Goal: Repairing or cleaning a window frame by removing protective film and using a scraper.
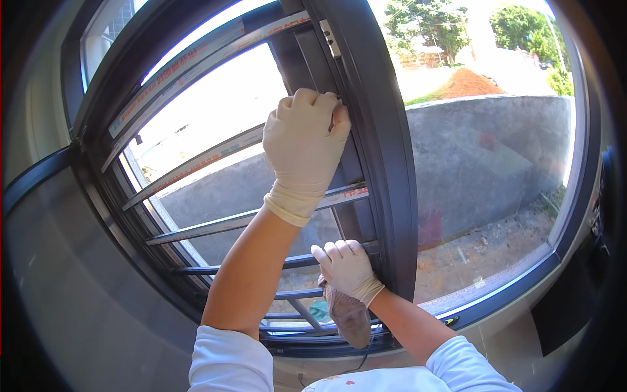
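My left hand (304,150), in a cream rubber glove, is raised at the inner edge of the dark window frame (382,170), its fingers curled against the upright member; whatever is inside them is hidden. Lower down, my right hand (343,268), also gloved, grips a greyish-brown cloth (349,313) that dangles below it, beside a horizontal bar (290,261) and the frame. Several bars with printed protective strips (189,170) cross the opening to the left of the upright frame.
A clear glass pane (490,209) fills the right side, with a grey concrete wall (490,144), a reddish soil mound (470,83) and trees (424,23) beyond. A pale interior wall panel (85,261) is at the left, and a black object (562,307) at the lower right.
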The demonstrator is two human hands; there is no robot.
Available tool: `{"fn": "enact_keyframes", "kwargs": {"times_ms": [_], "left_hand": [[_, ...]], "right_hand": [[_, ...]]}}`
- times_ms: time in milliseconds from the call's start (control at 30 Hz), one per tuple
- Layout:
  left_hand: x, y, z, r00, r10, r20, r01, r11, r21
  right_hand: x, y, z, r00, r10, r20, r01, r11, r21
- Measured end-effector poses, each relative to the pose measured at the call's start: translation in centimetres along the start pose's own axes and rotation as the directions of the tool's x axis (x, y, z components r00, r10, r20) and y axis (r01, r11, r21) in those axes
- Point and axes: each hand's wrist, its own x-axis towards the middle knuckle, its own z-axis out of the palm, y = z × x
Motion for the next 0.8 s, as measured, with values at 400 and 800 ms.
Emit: {"fn": "enact_keyframes", "kwargs": {"times_ms": [400, 800], "left_hand": [[0.4, 0.6, -0.6, 0.996, -0.047, 0.073, 0.039, 0.993, 0.112], [-0.1, 0.8, -0.8, 0.998, -0.068, 0.000, 0.068, 0.998, 0.000]], "right_hand": [[0.0, 0.0, -0.4, 0.999, 0.010, 0.053, -0.010, 1.000, 0.008], [0.3, 0.1, -1.1, 0.995, 0.024, 0.092, -0.030, 0.998, 0.063]]}}
